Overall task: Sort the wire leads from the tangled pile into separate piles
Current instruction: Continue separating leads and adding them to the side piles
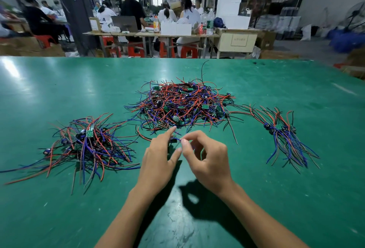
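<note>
Both hands meet just short of the tangle: left hand and right hand each pinch one blue lead between thumb and fingertips. Tangle: red, blue and black wires with small green boards. Left of it, a fanned pile; right of it, a smaller bundle. No writing legible. Green table, scuffed; beyond the tangle, seated workers and red stools.

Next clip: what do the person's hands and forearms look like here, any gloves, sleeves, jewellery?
Both the left hand and the right hand are bare, without gloves. No rings, watch or wristbands show. Both forearms are uncovered down to the frame edge; no sleeve is visible.
</note>
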`<state>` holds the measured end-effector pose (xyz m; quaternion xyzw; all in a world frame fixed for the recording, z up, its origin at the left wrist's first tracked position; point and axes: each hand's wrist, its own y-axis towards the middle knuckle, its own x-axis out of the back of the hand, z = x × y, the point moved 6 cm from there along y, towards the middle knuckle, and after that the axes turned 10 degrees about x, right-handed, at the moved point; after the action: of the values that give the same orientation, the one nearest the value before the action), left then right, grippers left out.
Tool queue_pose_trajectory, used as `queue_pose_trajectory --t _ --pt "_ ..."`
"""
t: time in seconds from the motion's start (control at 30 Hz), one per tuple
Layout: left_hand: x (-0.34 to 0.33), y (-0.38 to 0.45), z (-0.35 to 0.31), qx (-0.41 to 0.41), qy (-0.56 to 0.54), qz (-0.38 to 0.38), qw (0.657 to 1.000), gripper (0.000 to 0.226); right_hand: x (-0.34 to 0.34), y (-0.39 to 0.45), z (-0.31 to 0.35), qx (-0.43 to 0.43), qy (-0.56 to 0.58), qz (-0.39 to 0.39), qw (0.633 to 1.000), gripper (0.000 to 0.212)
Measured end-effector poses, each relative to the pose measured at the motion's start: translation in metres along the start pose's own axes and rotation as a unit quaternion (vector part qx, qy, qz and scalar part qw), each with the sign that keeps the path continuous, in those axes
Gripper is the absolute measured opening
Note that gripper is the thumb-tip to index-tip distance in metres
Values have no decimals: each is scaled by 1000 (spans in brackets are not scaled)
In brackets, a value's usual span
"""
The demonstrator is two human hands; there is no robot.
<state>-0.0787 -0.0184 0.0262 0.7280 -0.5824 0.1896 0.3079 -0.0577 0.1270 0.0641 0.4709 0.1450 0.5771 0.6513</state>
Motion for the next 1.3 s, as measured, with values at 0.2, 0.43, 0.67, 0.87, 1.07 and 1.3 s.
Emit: queue_pose_trajectory --t 0.2,0.43,0.67,0.87,1.07,1.3 --pt "14 2 -8 -27 -76 -44 996 4 35 13 -23 -98 89 -156 979 15" --pt "18 -3 -23 -54 -214 7 975 5 48 2 -83 -364 178 -223 886 14" --pt "15 -1 -18 -20 -268 19 963 11 46 -3 -89 -393 198 -212 873 14" --pt "15 3 -12 34 -318 20 947 7 43 2 -82 -376 231 -196 876 17" --pt "14 -1 -13 -42 -109 -12 993 3 39 16 -60 -267 291 -133 909 18" --pt "7 -5 -17 -65 -109 27 992 23 17 16 -34 -152 266 -19 952 24"
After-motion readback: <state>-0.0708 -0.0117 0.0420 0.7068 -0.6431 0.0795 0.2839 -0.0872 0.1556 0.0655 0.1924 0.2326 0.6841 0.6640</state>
